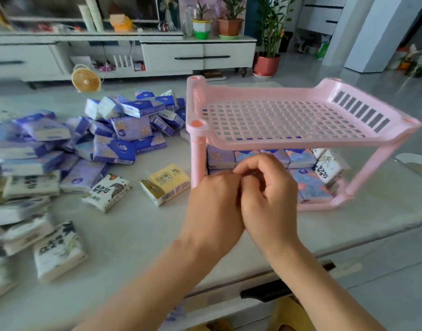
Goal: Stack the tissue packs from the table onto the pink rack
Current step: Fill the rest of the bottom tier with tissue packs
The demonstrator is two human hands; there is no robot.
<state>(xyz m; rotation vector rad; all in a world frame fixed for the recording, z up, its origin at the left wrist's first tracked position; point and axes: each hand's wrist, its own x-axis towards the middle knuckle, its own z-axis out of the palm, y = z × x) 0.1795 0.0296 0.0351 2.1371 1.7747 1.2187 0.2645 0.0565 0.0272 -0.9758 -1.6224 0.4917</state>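
Note:
The pink two-tier rack (277, 142) stands on the right of the table (133, 240). Its top grid shelf is bare; several purple, blue and white tissue packs (303, 158) lie in rows on its lower shelf. A big heap of purple and blue tissue packs (124, 130) covers the table's left side, with white ink-print packs (58, 252) nearer me. A yellow pack (165, 183) lies just left of the rack's front post. My left hand (212, 204) and my right hand (267, 194) meet in front of the lower shelf, fingers curled against each other, with no pack visible in them.
The table's front edge with a dark drawer handle (265, 292) runs below my forearms. Beyond the table, on the floor, are a small orange fan (85, 80), a white TV cabinet (198, 56) and a potted plant (266, 64).

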